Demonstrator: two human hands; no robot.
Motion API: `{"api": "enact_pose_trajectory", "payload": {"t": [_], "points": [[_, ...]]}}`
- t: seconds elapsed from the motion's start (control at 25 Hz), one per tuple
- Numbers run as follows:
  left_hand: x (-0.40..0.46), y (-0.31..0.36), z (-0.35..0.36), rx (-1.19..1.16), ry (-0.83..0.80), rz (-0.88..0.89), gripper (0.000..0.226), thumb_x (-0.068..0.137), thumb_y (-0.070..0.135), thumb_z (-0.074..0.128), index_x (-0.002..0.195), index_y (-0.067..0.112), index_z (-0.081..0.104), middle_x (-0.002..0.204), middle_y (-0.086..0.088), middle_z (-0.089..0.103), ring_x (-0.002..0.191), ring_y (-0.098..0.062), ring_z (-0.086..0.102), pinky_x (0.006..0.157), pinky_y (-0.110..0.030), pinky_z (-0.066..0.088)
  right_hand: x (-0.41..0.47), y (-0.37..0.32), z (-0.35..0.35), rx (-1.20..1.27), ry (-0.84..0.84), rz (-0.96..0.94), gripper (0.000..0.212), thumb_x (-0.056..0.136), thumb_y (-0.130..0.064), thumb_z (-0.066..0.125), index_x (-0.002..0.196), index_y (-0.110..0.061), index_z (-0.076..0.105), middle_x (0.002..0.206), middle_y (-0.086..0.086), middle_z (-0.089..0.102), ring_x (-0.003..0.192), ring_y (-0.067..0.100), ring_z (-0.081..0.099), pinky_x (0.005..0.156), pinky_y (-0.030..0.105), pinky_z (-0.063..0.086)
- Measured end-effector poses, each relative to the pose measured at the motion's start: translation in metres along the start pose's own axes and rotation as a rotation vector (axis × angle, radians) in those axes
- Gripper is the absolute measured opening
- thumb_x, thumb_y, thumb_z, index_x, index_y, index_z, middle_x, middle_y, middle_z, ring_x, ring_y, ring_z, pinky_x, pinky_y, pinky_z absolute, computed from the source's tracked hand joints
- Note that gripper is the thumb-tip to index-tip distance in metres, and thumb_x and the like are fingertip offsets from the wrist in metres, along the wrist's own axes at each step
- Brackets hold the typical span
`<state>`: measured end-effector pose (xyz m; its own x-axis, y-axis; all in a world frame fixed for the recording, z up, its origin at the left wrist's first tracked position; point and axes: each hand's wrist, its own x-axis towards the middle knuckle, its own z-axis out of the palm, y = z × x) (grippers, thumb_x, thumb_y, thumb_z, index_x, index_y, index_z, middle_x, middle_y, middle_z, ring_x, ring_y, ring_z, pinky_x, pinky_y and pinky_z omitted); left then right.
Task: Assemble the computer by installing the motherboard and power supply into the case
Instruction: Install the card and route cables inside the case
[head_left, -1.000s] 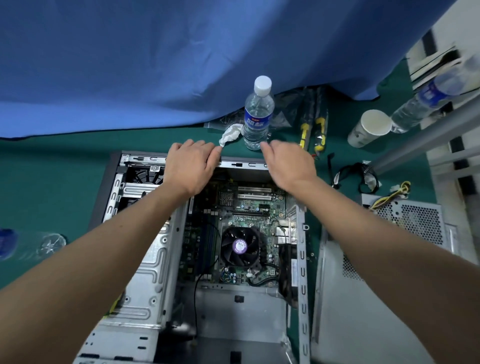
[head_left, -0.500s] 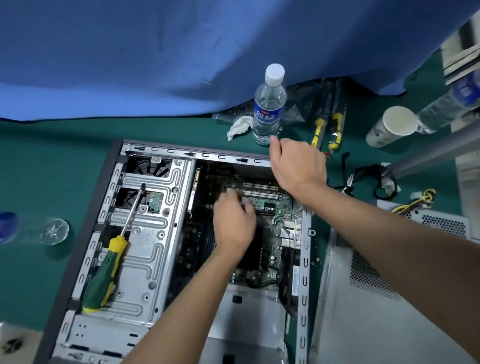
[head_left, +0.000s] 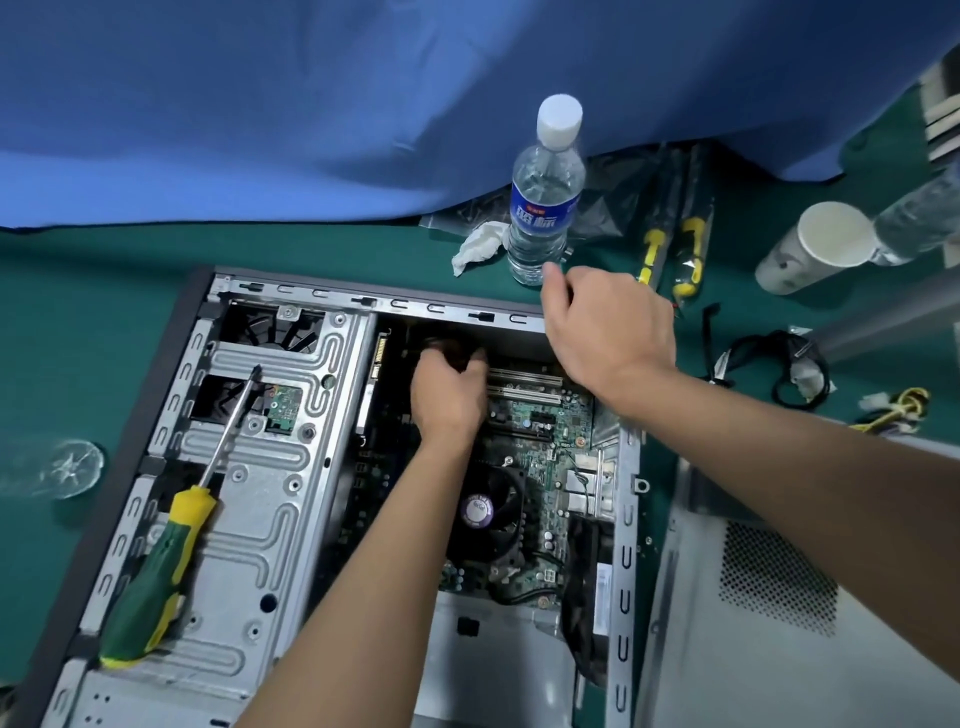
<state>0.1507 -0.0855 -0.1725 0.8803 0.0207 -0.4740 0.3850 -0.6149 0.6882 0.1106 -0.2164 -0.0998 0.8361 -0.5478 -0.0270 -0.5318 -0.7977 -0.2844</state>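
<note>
Green motherboard (head_left: 540, 421) lies flat inside the case (head_left: 249, 467), long axis running away from the viewer; left hand (head_left: 449, 389) reaches into the case, its grip hidden, cannot tell; right hand (head_left: 608, 327), grip loosely curled and holding nothing, rests on the case's far rim.

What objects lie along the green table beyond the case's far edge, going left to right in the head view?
Crumpled tissue → water bottle → yellow-handled tools → paper cup → black cable bundle.
</note>
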Motion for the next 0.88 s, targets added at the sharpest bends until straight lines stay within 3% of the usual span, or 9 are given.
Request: {"api": "enact_pose_trajectory", "payload": {"t": [0.16,0.28,0.4,0.52,0.68,0.88], "points": [[-0.009,-0.008,-0.012,-0.044,-0.010,0.089,0.017,0.087,0.027,0.070,0.086,0.017,0.056,0.075,0.008,0.060,0.067,-0.011,0.057,0.063,-0.026,0.042,0.003,0.003,-0.002,0.021,0.009,0.000,0.054,0.102,-0.047,0.026,0.060,-0.019,0.043,0.058,0.000,0.049,0.062,0.030,0.052,0.062,0.036,0.036],[-0.015,-0.024,-0.025,-0.045,-0.029,0.048,0.019,0.091,0.035,0.067,0.099,0.020,0.059,0.078,0.015,0.061,0.075,-0.014,0.061,0.071,-0.028,0.044,0.004,0.003,-0.002,0.031,0.019,-0.002,0.055,0.102,-0.048,0.027,0.061,-0.017,0.045,0.060,0.001,0.051,0.061,0.030,0.053,0.062,0.036,0.035],[-0.017,-0.038,-0.034,0.004,-0.009,-0.032,0.025,0.094,0.048,0.059,0.105,0.026,0.059,0.082,0.017,0.060,0.082,-0.016,0.058,0.075,-0.027,0.034,0.003,0.001,0.000,0.021,0.027,-0.008,0.054,0.102,-0.047,0.028,0.062,-0.017,0.047,0.060,0.002,0.050,0.064,0.032,0.052,0.063,0.036,0.035],[-0.020,-0.044,-0.035,-0.017,0.010,-0.008,0.028,0.097,0.050,0.052,0.105,0.024,0.056,0.085,0.009,0.059,0.085,-0.019,0.055,0.076,-0.027,0.034,0.003,0.001,0.000,0.009,0.027,-0.003,0.053,0.102,-0.048,0.028,0.064,-0.017,0.050,0.062,0.003,0.050,0.066,0.033,0.050,0.063,0.035,0.033],[-0.012,-0.045,-0.031,-0.075,-0.022,0.034,0.031,0.096,0.051,0.054,0.116,0.028,0.056,0.085,0.022,0.058,0.081,-0.012,0.057,0.075,-0.025,0.037,0.001,-0.001,0.000,0.016,0.028,-0.001,0.054,0.101,-0.049,0.029,0.063,-0.017,0.050,0.059,0.000,0.047,0.066,0.032,0.049,0.063,0.035,0.031],[0.010,-0.049,-0.019,-0.150,0.112,0.151,0.032,0.096,0.031,0.061,0.121,0.011,0.061,0.114,-0.009,0.067,0.107,-0.026,0.062,0.094,-0.025,0.042,0.001,-0.001,0.001,0.022,0.023,-0.007,0.055,0.102,-0.049,0.028,0.062,-0.017,0.049,0.060,0.001,0.051,0.062,0.030,0.050,0.063,0.035,0.032]]}}
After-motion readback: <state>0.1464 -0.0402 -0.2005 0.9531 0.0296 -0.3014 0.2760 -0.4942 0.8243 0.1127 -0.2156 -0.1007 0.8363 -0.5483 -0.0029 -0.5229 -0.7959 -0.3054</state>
